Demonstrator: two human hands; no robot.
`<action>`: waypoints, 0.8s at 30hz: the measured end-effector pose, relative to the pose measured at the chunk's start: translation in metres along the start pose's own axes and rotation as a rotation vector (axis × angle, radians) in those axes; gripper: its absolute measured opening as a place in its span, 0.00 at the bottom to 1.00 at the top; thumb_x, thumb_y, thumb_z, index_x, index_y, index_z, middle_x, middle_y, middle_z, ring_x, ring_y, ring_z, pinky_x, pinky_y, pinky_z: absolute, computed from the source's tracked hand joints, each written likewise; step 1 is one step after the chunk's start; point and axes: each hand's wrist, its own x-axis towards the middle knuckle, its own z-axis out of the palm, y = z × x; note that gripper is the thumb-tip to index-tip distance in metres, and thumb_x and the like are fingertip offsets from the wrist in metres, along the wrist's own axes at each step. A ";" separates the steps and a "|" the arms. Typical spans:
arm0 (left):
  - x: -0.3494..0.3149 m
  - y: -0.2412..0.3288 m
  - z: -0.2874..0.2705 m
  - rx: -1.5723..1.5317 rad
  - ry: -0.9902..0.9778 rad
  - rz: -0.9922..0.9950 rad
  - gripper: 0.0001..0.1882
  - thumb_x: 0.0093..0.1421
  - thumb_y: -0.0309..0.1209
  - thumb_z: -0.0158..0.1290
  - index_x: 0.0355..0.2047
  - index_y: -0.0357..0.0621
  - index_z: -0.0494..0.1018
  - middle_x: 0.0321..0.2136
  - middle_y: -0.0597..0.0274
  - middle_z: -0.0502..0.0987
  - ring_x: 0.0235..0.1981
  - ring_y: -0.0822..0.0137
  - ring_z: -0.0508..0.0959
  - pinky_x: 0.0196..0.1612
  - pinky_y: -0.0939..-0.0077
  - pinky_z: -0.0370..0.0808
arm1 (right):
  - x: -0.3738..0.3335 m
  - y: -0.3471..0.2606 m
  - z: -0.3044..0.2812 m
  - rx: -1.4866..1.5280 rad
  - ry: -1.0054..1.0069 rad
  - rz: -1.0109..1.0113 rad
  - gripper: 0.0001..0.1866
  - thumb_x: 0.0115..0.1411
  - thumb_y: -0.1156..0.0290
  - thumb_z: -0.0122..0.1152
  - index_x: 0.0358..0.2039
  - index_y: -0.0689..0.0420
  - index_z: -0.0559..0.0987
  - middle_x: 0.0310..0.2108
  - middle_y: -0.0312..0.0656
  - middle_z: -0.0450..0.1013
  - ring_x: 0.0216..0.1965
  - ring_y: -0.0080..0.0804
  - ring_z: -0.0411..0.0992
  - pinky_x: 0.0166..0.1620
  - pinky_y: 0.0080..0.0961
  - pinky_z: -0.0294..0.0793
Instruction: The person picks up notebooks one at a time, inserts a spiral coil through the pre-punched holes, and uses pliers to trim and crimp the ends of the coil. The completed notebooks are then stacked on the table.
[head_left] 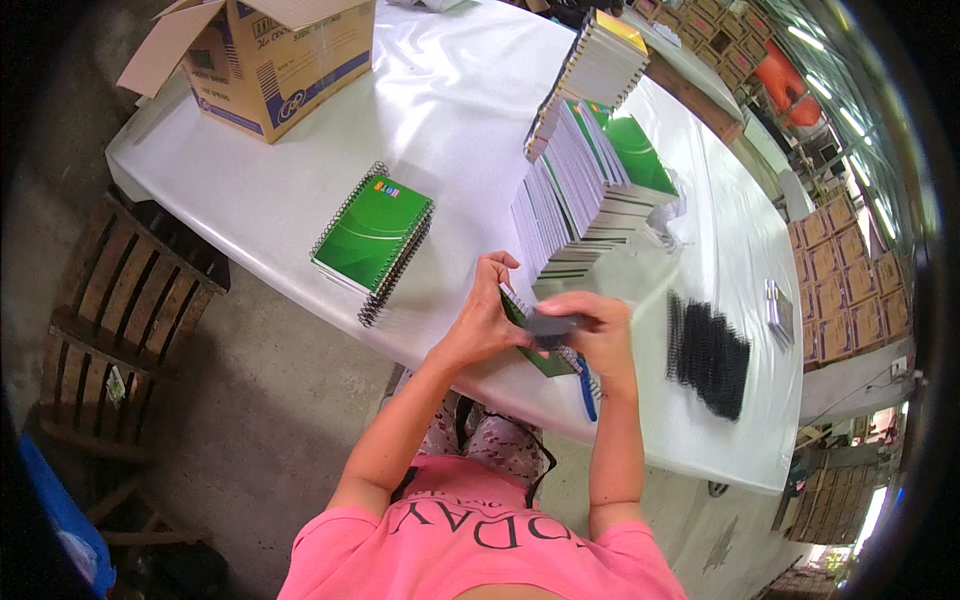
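Note:
Close to the table's near edge, my left hand [480, 318] is closed on a green-covered notebook [549, 361], which is tilted and partly hidden by my hands. My right hand [603, 335] grips a dark object [556, 327] across the notebook's edge; motion blur hides its kind. Below that hand a blue curved piece, like a tool handle [588, 396], lies beside the notebook. Just beyond my hands stands a long row of notebooks [575, 190] with white page edges and green covers. To the left lies a small stack of green spiral notebooks [374, 238] with black coils.
A pile of black spiral coils [708, 358] lies on the right of the white-covered table [470, 130]. Near the right edge sits a small metallic item [780, 312]. An open cardboard box [285, 70] stands far left, and a wooden slatted chair [125, 330] is by the table's left side.

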 end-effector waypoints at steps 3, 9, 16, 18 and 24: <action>0.001 0.001 0.001 -0.010 -0.007 -0.029 0.52 0.21 0.41 0.78 0.40 0.46 0.52 0.48 0.53 0.57 0.49 0.61 0.61 0.51 0.68 0.63 | 0.008 0.008 -0.006 -0.289 0.051 0.226 0.17 0.42 0.85 0.57 0.35 0.62 0.82 0.32 0.39 0.79 0.35 0.24 0.75 0.41 0.19 0.72; -0.004 0.003 -0.003 -0.092 -0.001 -0.036 0.40 0.37 0.36 0.73 0.42 0.46 0.56 0.44 0.59 0.59 0.43 0.67 0.63 0.47 0.73 0.65 | -0.018 0.011 -0.058 -0.737 0.433 0.116 0.18 0.48 0.81 0.59 0.42 0.59 0.80 0.37 0.45 0.77 0.40 0.38 0.75 0.46 0.30 0.72; -0.013 -0.001 -0.009 -0.331 -0.131 -0.110 0.17 0.51 0.28 0.64 0.36 0.43 0.68 0.36 0.66 0.68 0.38 0.72 0.67 0.43 0.79 0.66 | -0.095 0.020 -0.045 -1.116 0.424 0.103 0.32 0.52 0.73 0.62 0.59 0.49 0.67 0.60 0.50 0.58 0.61 0.53 0.56 0.60 0.44 0.55; -0.011 0.010 -0.006 -0.371 -0.041 -0.192 0.15 0.51 0.27 0.63 0.36 0.42 0.70 0.36 0.67 0.70 0.37 0.74 0.68 0.42 0.80 0.66 | -0.117 0.021 -0.011 -1.301 0.271 0.288 0.30 0.55 0.70 0.59 0.60 0.48 0.66 0.60 0.50 0.58 0.60 0.54 0.56 0.60 0.47 0.55; -0.015 0.017 -0.002 -0.527 -0.061 -0.338 0.15 0.50 0.23 0.64 0.39 0.40 0.75 0.35 0.68 0.74 0.35 0.76 0.72 0.41 0.81 0.71 | -0.141 0.034 -0.009 -1.333 0.392 0.320 0.25 0.63 0.63 0.50 0.61 0.48 0.64 0.53 0.50 0.61 0.53 0.52 0.60 0.57 0.50 0.56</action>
